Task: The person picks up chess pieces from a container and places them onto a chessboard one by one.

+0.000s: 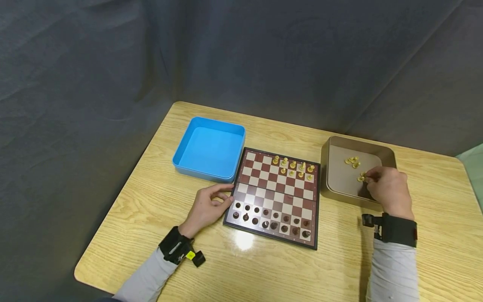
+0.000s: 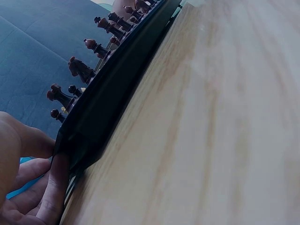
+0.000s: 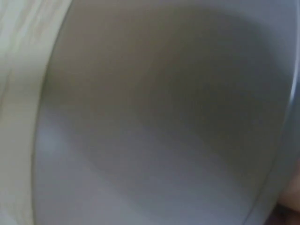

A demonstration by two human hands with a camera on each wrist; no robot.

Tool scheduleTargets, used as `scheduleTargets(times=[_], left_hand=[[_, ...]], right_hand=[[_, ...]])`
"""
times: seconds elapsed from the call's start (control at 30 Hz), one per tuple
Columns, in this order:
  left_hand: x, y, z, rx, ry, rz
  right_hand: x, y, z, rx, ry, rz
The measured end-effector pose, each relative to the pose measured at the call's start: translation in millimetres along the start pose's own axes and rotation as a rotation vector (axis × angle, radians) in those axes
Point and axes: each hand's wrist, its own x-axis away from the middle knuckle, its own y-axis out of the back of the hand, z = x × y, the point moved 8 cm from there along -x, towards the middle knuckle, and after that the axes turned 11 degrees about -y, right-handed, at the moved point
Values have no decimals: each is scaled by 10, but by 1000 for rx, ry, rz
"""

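A chessboard (image 1: pixel 260 193) lies on the table with dark pieces (image 1: pixel 266 224) in two rows on the near side and yellow pieces (image 1: pixel 293 165) at the far right. My left hand (image 1: pixel 207 207) touches the board's left edge with thumb and index finger; in the left wrist view its fingers (image 2: pixel 57 187) press against the board's dark side. Inside the brown tin (image 1: pixel 341 192), my right hand (image 1: pixel 390 188) pinches at a yellow chess piece (image 1: pixel 361 179), with its fingertips partly hidden. More yellow pieces (image 1: pixel 356 165) lie farther back in the tin.
A blue square box (image 1: pixel 213 151) stands at the board's far left, close to its corner. The wooden table (image 1: pixel 271 272) has its back edge at a dark cloth (image 1: pixel 264 63). In the right wrist view the tin's side wall (image 3: pixel 154 117) fills most of the picture.
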Motion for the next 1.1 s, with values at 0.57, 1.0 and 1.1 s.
scheduleTargets(times=[0.57, 1.0, 1.1], left_hand=[[6, -6, -1, 6, 11, 1], [1, -7, -6, -7, 11, 1], [-3, -4, -4, -9, 15, -1]], right_hand=[[93, 268, 146, -24, 24, -125], [223, 486, 476, -68, 135, -272], [273, 548, 581, -93, 161, -305]])
